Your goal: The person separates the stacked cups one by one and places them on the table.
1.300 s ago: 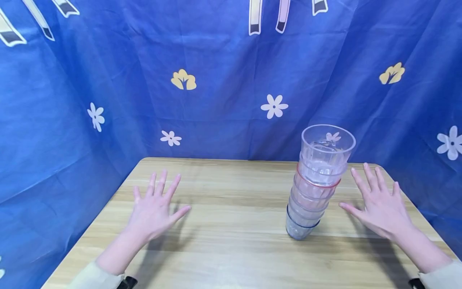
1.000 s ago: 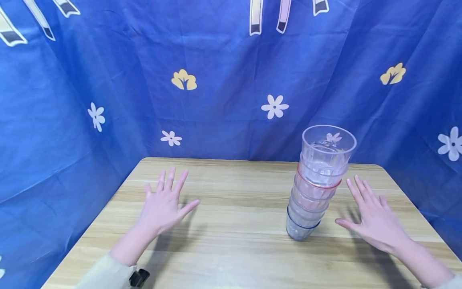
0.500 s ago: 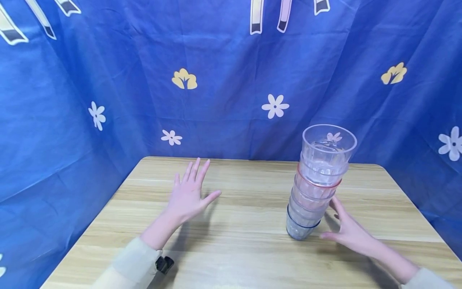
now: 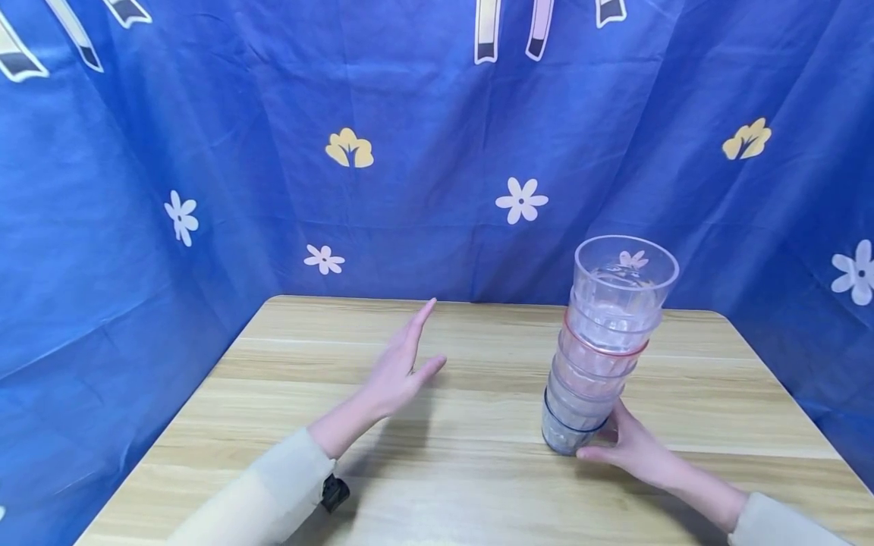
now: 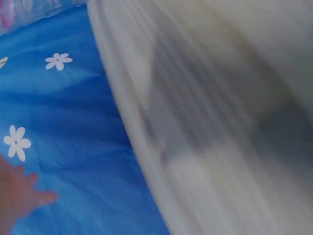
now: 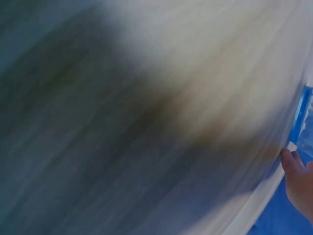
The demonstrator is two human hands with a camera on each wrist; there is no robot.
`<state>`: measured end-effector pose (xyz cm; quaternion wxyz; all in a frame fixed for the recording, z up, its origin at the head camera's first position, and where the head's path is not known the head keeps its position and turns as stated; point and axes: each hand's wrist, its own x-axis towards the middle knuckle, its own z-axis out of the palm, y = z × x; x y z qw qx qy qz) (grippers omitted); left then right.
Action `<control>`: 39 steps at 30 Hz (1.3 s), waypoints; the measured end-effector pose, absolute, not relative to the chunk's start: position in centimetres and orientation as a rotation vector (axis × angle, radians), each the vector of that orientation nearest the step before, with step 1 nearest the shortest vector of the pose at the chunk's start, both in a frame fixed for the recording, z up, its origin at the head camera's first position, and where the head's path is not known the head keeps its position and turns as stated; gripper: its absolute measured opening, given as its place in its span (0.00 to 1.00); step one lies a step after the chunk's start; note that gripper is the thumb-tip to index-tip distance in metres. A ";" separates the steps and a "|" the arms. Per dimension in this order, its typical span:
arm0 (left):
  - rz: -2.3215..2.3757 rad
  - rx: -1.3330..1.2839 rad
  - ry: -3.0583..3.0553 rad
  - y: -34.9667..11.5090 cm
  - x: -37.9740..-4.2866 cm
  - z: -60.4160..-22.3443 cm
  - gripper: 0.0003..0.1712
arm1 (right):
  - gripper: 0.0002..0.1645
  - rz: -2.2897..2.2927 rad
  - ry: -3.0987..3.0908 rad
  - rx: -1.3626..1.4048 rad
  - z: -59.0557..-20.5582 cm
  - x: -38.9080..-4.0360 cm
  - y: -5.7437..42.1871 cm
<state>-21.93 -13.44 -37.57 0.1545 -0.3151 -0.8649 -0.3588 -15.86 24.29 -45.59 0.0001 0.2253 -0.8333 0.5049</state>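
A tall stack of clear cups (image 4: 601, 371) stands upright on the right half of the wooden table (image 4: 478, 485). One cup has a red rim, and the lowest has a dark blue rim. My right hand (image 4: 635, 447) is at the bottom cup, thumb at its near side and fingers partly hidden behind it. The right wrist view catches the blue rim (image 6: 299, 115) just beyond the fingertips. My left hand (image 4: 396, 375) hovers over the middle of the table, thumb spread from straight fingers, holding nothing. Part of the stack (image 5: 29, 14) shows in the left wrist view's corner.
A blue cloth (image 4: 410, 220) with white flowers hangs behind the table and along both sides. The table's back edge runs close to the cloth. A black band (image 4: 334, 493) sits at the left sleeve's cuff.
My right hand has moved left from beside the stack to its lowest cup. My left hand has moved right toward the table's middle and turned on edge. The stack stays in place.
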 end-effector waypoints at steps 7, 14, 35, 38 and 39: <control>-1.492 -1.198 -2.275 -11.0 -23.6 -34.7 0.45 | 0.43 1.578 -2.589 0.712 -46.0 -16.2 23.7; -1.714 -1.347 -2.059 -7.6 -24.2 -29.8 0.54 | 0.42 1.573 -2.545 0.756 -46.1 -16.1 23.5; -1.891 -1.527 -2.016 2.0 -23.5 -27.1 0.56 | 0.39 1.536 -2.521 0.787 -46.2 -16.1 23.6; -1.861 -1.532 -2.043 2.5 -23.4 -26.8 0.56 | 0.39 1.543 -2.520 0.783 -46.1 -16.1 23.5; -1.859 -1.537 -2.048 2.7 -23.4 -26.8 0.57 | 0.39 1.547 -2.518 0.783 -46.2 -16.1 23.5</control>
